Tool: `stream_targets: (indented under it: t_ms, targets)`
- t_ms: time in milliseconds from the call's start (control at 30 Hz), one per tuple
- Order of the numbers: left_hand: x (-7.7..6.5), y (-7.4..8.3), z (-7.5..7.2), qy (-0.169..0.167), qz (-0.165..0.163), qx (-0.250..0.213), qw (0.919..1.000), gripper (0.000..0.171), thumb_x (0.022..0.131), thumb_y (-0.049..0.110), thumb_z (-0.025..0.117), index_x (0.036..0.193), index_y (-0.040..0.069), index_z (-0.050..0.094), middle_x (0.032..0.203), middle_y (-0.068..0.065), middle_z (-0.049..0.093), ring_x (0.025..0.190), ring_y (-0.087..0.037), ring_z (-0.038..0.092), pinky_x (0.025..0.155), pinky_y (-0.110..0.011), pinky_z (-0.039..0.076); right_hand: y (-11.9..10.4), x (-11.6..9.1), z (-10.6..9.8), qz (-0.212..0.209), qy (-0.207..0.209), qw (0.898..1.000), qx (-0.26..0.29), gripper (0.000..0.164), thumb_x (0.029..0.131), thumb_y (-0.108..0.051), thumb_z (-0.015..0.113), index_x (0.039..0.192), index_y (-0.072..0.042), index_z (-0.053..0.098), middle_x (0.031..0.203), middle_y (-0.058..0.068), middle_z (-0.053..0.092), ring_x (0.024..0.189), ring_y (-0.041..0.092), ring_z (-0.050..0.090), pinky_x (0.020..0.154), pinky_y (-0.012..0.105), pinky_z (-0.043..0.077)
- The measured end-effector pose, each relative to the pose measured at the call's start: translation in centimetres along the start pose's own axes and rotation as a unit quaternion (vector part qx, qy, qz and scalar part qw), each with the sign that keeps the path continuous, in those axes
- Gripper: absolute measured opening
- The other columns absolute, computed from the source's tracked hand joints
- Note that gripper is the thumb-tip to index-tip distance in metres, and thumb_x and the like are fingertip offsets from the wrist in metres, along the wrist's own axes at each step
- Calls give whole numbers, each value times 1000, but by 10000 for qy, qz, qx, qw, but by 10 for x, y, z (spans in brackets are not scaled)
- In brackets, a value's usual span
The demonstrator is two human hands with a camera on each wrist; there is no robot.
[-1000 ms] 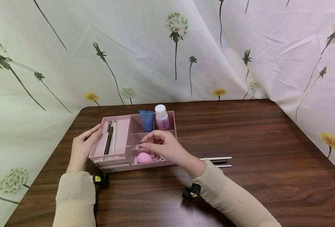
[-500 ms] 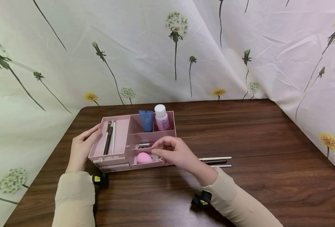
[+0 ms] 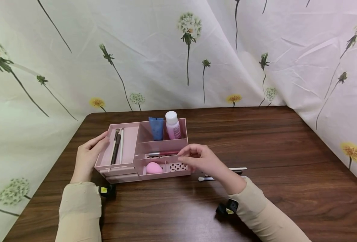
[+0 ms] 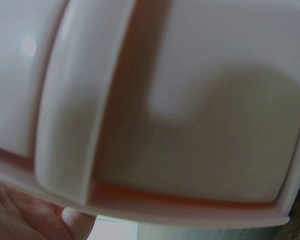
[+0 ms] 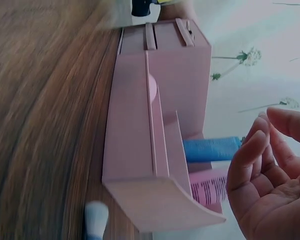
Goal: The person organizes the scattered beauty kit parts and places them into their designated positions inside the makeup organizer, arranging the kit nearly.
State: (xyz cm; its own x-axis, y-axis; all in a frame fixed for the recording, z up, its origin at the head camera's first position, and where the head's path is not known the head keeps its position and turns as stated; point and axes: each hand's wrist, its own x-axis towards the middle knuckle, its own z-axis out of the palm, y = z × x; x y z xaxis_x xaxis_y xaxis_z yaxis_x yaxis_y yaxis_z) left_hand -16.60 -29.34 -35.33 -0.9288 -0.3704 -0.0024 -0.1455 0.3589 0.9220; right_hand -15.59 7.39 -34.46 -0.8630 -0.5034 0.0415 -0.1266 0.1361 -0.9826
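Observation:
My left hand (image 3: 89,154) rests with fairly straight fingers against the left side of a pink makeup organizer (image 3: 163,148); in the left wrist view, part of the hand (image 4: 25,215) shows beyond its drawer fronts (image 4: 225,135). My right hand (image 3: 201,159) hovers at the organizer's right end, fingers loosely bent, with nothing seen between them in the right wrist view. Near those fingertips, a dark red tube with a silver end (image 3: 163,153) lies in the middle compartment. A pink makeup sponge (image 3: 153,168) sits in the front compartment.
Makeup brushes (image 3: 117,148) lie in the organizer's left tray. A blue squeeze tube (image 3: 157,128) and a white-capped pink bottle (image 3: 173,126) stand in its back compartments. More brushes (image 3: 207,179) lie on the wooden table (image 3: 272,144), partly behind my right forearm. A flowered cloth (image 3: 154,50) hangs behind.
My right hand has moved rightward from over the organizer's middle to its right end, uncovering the dark red tube in the compartment. The left hand has stayed in place.

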Motion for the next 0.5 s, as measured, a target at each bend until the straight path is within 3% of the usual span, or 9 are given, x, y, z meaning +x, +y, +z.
stream_targets:
  t_ms: [167, 367, 500]
  targets:
    - [-1, 0, 0, 13, -25, -11, 10000, 52, 93, 46, 66, 139, 23, 59, 147, -4, 51, 113, 5, 52, 79, -7, 43, 4, -2, -9, 89, -44, 9999, -119, 25, 93, -14, 68, 110, 5, 66, 78, 13, 63, 61, 17, 57, 56, 31, 51]
    - [0, -1, 0, -33, -44, -136, 9999, 53, 92, 47, 67, 139, 24, 59, 148, -4, 50, 112, 5, 53, 78, -8, 43, 8, -4, -18, 98, -42, 9995, -281, 27, 93, -13, 67, 110, 8, 65, 75, 4, 61, 59, 13, 55, 55, 29, 50]
    - [0, 0, 0, -57, -56, -150, 9999, 53, 92, 47, 66, 140, 23, 58, 149, -6, 48, 113, 4, 52, 78, -8, 43, 11, -6, -22, 153, -5, 9991, -406, 28, 93, -13, 68, 110, 8, 65, 76, 5, 62, 58, 12, 54, 55, 28, 49]
